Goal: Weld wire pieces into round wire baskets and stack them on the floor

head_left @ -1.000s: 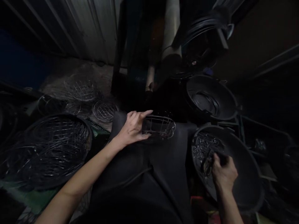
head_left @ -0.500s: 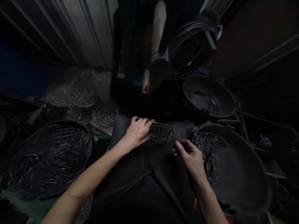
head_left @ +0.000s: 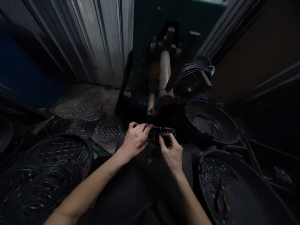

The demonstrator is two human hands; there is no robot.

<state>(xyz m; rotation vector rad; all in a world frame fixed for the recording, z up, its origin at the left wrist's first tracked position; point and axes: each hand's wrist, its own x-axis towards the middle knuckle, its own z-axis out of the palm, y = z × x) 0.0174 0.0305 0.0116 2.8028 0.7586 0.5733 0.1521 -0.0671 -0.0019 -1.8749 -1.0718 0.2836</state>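
Observation:
A small round wire basket (head_left: 154, 135) is held up in front of the dark machine, over my lap. My left hand (head_left: 135, 137) is closed around its left side, thumb along the top rim. At the basket's right front, my right hand (head_left: 171, 149) has its thumb and fingers curled together against the wires. The right fingertips are dark and partly hidden, so any small piece pinched there cannot be made out.
To the left lies a large bin of wire grids (head_left: 58, 153); round wire grids (head_left: 108, 130) lie on the floor behind. On the right, a black basin (head_left: 248, 181) holds small metal pieces and yellow-handled pliers (head_left: 221, 203). Another basin (head_left: 211, 120) holds wire rings. The machine (head_left: 166, 73) stands ahead.
My right hand has moved left and up, from just beside the basket onto its front wires. The basket is now seen more edge-on, and the head view has tilted upward.

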